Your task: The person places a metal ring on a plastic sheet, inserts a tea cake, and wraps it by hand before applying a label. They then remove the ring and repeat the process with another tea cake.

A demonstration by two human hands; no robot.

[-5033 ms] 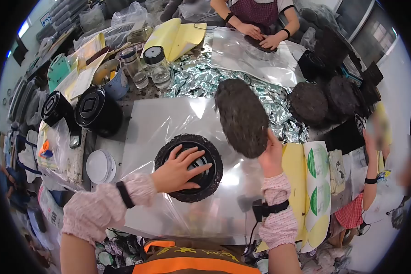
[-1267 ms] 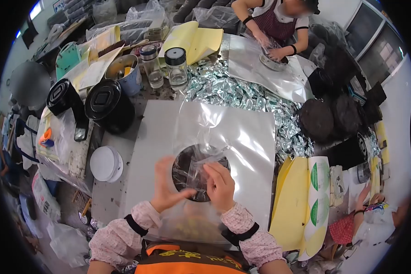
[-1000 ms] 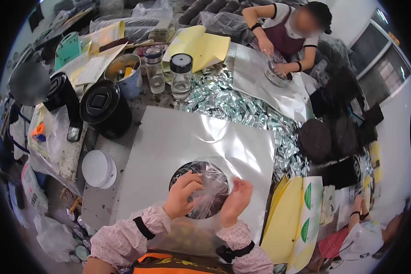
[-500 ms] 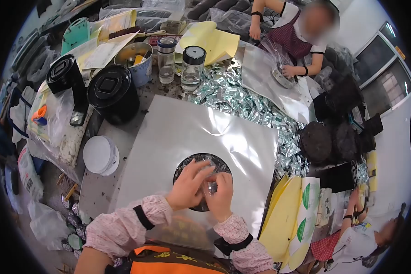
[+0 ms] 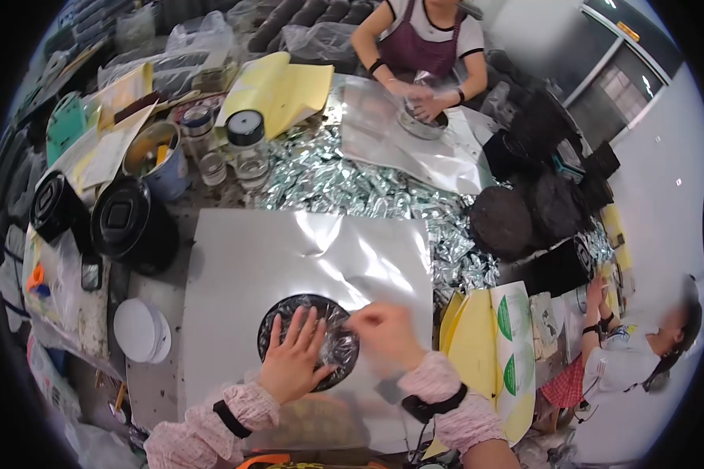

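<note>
A round black disc (image 5: 277,303), covered with crinkled clear plastic film (image 5: 335,348), lies on the shiny metal sheet (image 5: 235,258) in front of me. My left hand (image 5: 296,359) rests flat on the film with its fingers spread. At the disc's right edge, my right hand (image 5: 387,332) is curled, thumb and fingers pinched together at the film's margin. It is somewhat blurred by motion, and its fingertips are partly hidden.
Silver-green foil packets (image 5: 321,168) are heaped behind the sheet. Black canisters (image 5: 133,227) and a white round lid (image 5: 139,330) stand left, near glass jars (image 5: 247,144). Yellow sheets (image 5: 473,336) lie right. A co-worker (image 5: 426,47) works across the table, another person (image 5: 630,352) at far right.
My left hand has flattened onto the film over the disc. My right hand has moved right, away from the left hand, to the disc's edge. The view has shifted; the co-worker's hands have come together.
</note>
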